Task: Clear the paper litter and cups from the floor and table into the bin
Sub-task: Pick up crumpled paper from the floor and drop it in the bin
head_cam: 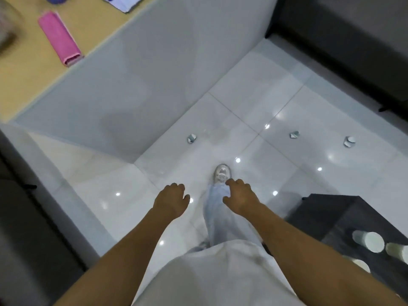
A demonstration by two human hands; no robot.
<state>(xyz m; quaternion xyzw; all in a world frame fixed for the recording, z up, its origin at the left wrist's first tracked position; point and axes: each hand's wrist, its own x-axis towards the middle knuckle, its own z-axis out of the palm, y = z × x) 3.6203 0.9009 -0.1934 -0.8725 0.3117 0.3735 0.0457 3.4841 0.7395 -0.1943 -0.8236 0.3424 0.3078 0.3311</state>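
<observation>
Three crushed paper cups lie on the glossy white floor ahead: one [191, 138] near the white counter's base, a second [294, 134] to the right, a third [349, 141] further right. Three upright white cups [368, 241] stand on a dark low table [326, 215] at the lower right. My left hand [172, 199] and my right hand [239, 195] hang in front of me with loosely curled fingers, holding nothing. No bin is in view.
A tall white counter [136, 80] with a tan top stands at the left, carrying a pink pouch [60, 38]. A dark sofa [353, 40] fills the upper right. Dark furniture [26, 228] lines the left edge. My shoe [221, 173] steps forward.
</observation>
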